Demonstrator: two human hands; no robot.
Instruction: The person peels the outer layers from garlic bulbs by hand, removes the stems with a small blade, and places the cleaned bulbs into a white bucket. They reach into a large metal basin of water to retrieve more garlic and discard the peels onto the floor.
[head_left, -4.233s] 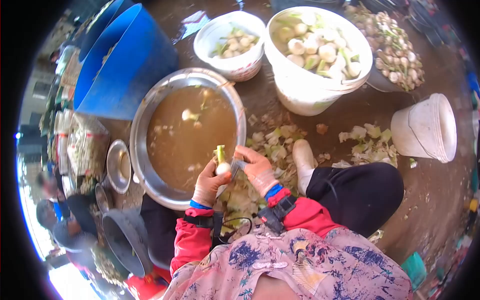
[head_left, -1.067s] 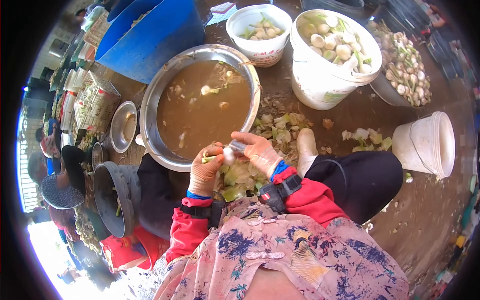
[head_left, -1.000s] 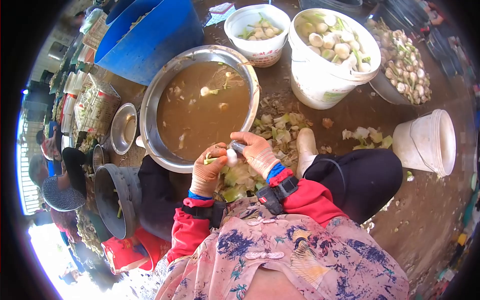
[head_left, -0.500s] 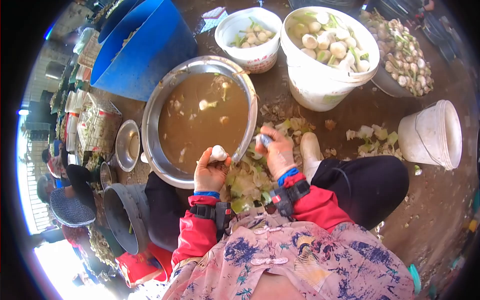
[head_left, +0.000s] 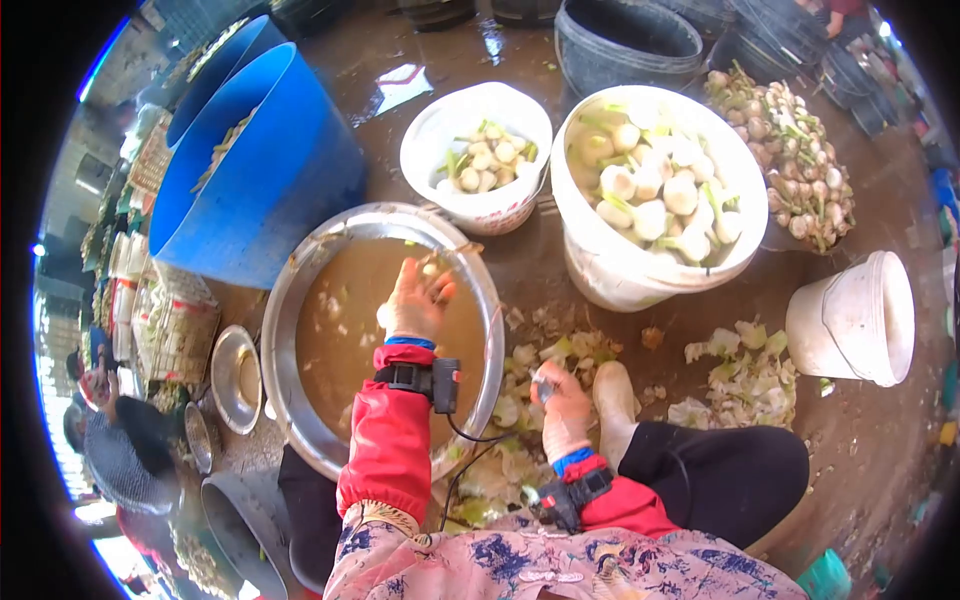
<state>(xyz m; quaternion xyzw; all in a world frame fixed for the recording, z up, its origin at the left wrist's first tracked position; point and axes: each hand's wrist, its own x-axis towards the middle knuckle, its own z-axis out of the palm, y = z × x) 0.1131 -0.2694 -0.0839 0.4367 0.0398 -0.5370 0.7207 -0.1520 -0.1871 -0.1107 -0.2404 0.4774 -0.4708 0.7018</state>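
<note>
My left hand (head_left: 412,305) reaches over the metal basin (head_left: 283,400) of brown water. Its fingers curl round a pale garlic bulb (head_left: 431,268) near the basin's far side; part of the bulb is hidden. To the right of the basin, my right hand (head_left: 565,408) is closed on a small grey tool (head_left: 543,388), whose exact kind I cannot make out. Pale scraps float in the water. Beyond the basin stand a white bucket (head_left: 600,275) full of trimmed garlic bulbs and a smaller white tub (head_left: 425,150) with some more.
Peelings (head_left: 745,385) lie on the wet floor. A white pail (head_left: 850,320) is at the right, with a heap of untrimmed garlic (head_left: 800,170) behind. A tall blue bin (head_left: 290,170) stands at the left, near a small metal bowl (head_left: 222,385). Another person sits at far left.
My left hand has moved forward from the basin's near rim to over the water. The white bulb it held is no longer seen in it. My right hand keeps the grey tool; the view has tilted up.
</note>
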